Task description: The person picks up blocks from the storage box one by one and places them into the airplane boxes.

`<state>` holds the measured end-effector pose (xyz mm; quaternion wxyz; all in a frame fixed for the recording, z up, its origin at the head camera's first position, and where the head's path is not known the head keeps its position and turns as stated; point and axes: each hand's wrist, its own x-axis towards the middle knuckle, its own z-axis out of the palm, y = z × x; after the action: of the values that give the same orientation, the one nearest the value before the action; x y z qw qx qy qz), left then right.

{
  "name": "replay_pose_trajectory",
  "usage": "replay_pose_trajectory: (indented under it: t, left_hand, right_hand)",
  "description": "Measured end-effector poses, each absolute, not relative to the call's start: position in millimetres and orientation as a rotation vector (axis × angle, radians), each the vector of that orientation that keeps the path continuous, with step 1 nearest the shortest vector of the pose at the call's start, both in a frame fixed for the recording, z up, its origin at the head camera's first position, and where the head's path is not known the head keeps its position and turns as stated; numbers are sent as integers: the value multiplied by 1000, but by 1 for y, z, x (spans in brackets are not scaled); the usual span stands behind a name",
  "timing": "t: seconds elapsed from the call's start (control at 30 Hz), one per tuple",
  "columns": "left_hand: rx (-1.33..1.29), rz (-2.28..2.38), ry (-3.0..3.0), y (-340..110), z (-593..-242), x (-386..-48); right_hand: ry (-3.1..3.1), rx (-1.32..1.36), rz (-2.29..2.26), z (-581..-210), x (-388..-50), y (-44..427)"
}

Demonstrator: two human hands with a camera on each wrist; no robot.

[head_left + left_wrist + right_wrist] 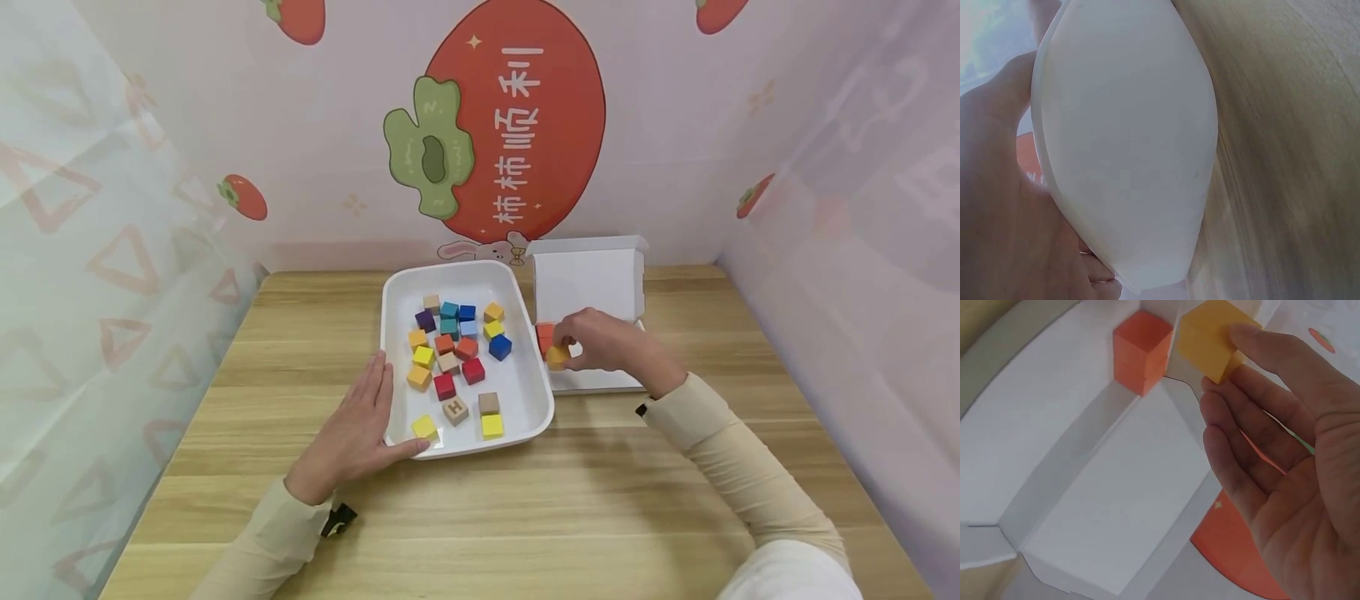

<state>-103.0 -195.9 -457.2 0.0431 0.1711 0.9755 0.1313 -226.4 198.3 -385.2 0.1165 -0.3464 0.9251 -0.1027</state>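
Observation:
My right hand [600, 337] pinches a yellow-orange cube [1210, 337] between thumb and fingertips, over the left end of an open white cardboard box [592, 381]. Inside that end sits orange-red block work [1141, 347]; whether it is one cube or more I cannot tell. A white tray [536, 396] stands left of the box, holding several coloured and plain wooden cubes. One plain cube [455, 410] bears the letter H. My left hand [352, 425] rests against the tray's front left corner, fingers straight along its side and thumb along the front rim.
The box's raised lid [588, 283] leans up at the back, near the wall. Behind the wooden table [675, 500] hangs a printed backdrop [525, 117] with a large persimmon. Patterned sheets [67, 250] close off both sides.

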Motion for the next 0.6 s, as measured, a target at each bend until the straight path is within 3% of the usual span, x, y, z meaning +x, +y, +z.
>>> replay_pose_trajectory:
  t: [0.6]
  left_hand:
    - [526, 397, 2976, -195, -455, -102]
  right_hand:
    - [2784, -1095, -138, -429, -234, 188]
